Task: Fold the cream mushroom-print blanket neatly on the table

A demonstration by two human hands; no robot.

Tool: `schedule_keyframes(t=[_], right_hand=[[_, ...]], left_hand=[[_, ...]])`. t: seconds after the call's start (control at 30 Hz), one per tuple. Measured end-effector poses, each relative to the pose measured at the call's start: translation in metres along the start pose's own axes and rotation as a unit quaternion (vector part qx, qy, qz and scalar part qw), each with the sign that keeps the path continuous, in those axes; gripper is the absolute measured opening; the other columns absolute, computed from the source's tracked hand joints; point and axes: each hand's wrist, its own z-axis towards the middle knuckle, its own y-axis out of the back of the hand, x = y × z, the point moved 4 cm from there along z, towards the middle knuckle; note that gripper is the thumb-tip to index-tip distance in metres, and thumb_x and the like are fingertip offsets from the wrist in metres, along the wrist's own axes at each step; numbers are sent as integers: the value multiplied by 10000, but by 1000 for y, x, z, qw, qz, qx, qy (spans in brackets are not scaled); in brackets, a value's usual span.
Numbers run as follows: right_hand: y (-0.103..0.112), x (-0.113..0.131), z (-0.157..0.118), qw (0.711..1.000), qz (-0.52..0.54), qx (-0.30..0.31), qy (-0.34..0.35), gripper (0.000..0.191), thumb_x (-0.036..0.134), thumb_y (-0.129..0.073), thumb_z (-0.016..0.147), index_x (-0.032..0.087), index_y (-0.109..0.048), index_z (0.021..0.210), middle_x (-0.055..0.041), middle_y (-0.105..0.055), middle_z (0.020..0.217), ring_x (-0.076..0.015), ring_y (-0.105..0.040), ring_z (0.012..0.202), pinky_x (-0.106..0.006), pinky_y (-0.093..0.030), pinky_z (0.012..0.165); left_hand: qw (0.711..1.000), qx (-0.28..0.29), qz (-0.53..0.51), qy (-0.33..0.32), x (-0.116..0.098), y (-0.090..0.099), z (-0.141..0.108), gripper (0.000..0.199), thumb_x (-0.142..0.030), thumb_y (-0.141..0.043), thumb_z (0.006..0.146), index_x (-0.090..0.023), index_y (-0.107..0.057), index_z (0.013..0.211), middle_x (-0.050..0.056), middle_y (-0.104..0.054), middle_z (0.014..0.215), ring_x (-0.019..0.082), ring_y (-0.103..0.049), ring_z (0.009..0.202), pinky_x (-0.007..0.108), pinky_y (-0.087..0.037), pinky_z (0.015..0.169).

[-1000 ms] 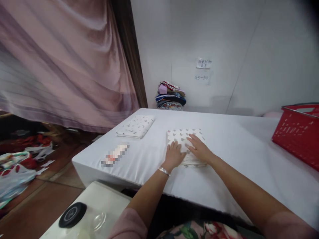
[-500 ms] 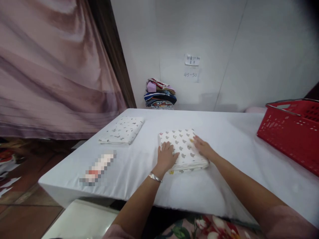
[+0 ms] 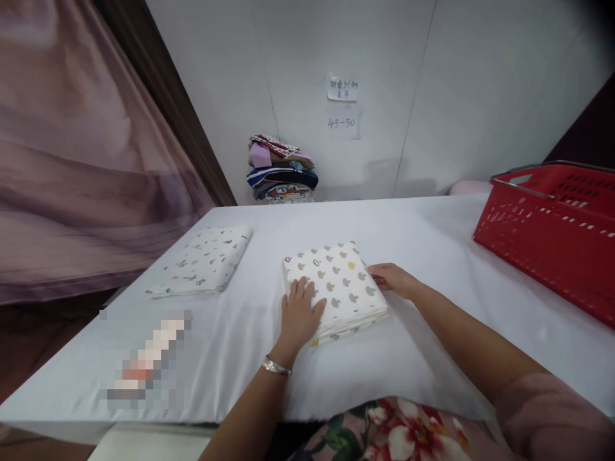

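A folded white cloth (image 3: 334,275) with grey mushroom-like prints and a few coloured ones lies on the white-covered table, its layers stacked at the near edge. My left hand (image 3: 300,312) rests on its left side with the fingers spread flat. At the cloth's right edge is my right hand (image 3: 393,280), its fingers stretched toward the edge and their tips partly hidden there. I cannot tell whether those tips reach under the cloth. Farther left lies a second folded white cloth (image 3: 204,261) with small dark prints, apart from both hands.
A red plastic basket (image 3: 542,237) with a metal handle stands on the table's right side. A pile of folded fabrics (image 3: 282,168) sits beyond the far edge, by the wall. A pixelated object (image 3: 148,358) lies front left. A pink curtain (image 3: 86,160) hangs on the left.
My right hand has slid off the cloth's top to its right edge. My left hand stays on the left side. The whole view has shifted, with the table appearing farther left.
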Motion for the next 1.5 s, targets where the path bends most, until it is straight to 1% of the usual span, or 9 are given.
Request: schedule_keyframes(t=[0.2,0.37,0.63,0.77,1.0,1.13,1.3,1.4,1.5], right_hand=[[-6,-3,7,999,39,3,-18,243,275,-675,713,149,-657,920,-82,-701,872,-160,-640,724,-269,-523,636],[4,-13,15,989,-86,-93,74,270,252,-670,667,155,-654,918,-11,-661,714,-144,-592,620,-240,-455,536],[4,-2,14,999,-32,-14,7,293,311,-654,729,168,-640,985,-40,-682,824,-149,-613,680,-260,-497,596],[-1,20,32,1000,14,-17,6,221,334,-611,789,166,-643,928,-64,-692,886,-144,-632,758,-248,-509,663],[-9,26,65,993,-66,-92,38,243,342,-610,769,166,-653,931,-57,-695,880,-161,-631,732,-250,-481,633],[-7,27,62,933,-290,-182,115,276,241,-560,765,167,-651,1014,-25,-677,827,-161,-609,768,-248,-444,701],[-6,29,59,881,-422,-184,114,410,286,-499,823,154,-558,1207,-48,-670,889,-179,-603,825,-273,-441,758],[-17,45,51,824,-505,-196,168,488,293,-465,847,152,-468,1314,-119,-612,1147,-231,-559,1047,-333,-422,880],[-43,62,43,762,-551,-187,284,528,343,-397,891,153,-384,1384,-125,-375,1440,-245,-322,1325,-377,-311,1045]], left_hand=[[1000,1,9,-3,1,-1,0,530,-456,-344,919,-215,-382,1389,62,-237,1518,275,-168,1405,515,-285,1070],[1000,14,13,-5,2,-3,-1,527,-444,-344,922,-225,-360,1401,56,-228,1521,270,-162,1407,512,-284,1075],[999,41,29,-15,4,13,8,492,-451,-437,889,-227,-463,1326,83,-349,1469,297,-280,1365,564,-286,1059],[997,-38,61,-28,2,25,39,518,-479,-439,882,-183,-495,1303,121,-352,1462,313,-255,1372,548,-243,1087],[997,-38,65,-26,12,-8,60,613,-499,-399,886,-121,-419,1369,160,-322,1468,319,-259,1369,516,-252,1090],[998,-24,51,-17,15,-12,57,623,-516,-368,894,-144,-384,1394,130,-278,1493,303,-221,1386,526,-230,1098],[1000,15,23,-3,13,-6,57,636,-530,-335,899,-152,-350,1411,116,-241,1509,293,-188,1397,538,-209,1101],[999,25,22,6,9,2,63,641,-548,-362,883,-144,-401,1379,136,-272,1495,313,-199,1391,562,-183,1097],[999,-29,37,-2,5,12,76,657,-566,-367,877,-124,-428,1360,156,-273,1492,322,-170,1397,551,-123,1113]])
